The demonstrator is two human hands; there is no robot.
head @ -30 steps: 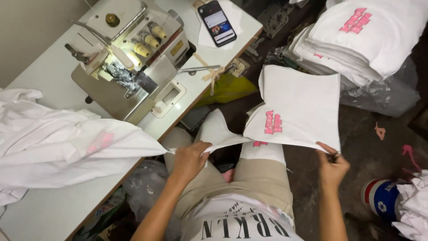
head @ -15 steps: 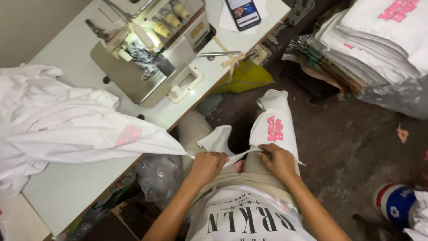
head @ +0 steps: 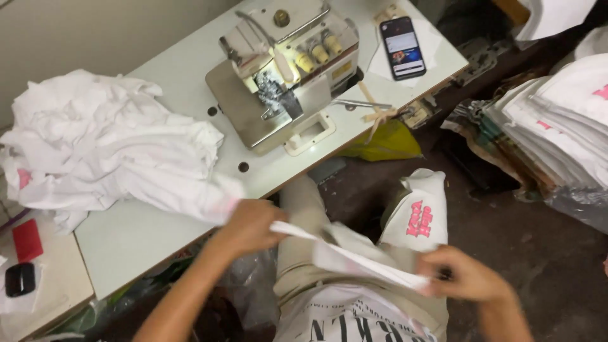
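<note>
A white cloth piece with a pink print lies across my lap, its edge stretched between both hands. My left hand pinches one end of that edge near the front of the white table. My right hand grips the other end above my right thigh. A heap of white garments rests on the table's left part, touching my left hand. A grey overlock sewing machine with its lamp on stands at the table's middle.
A smartphone with a lit screen lies on the table's far right corner. Stacks of folded white garments with pink prints sit at the right. A yellow-green bag lies under the table. A red item lies at the far left.
The cloth piece, held up and spread a second ago, came down to my lap. My hands met, then drew apart, stretching its edge. The view shifted left over the table.
</note>
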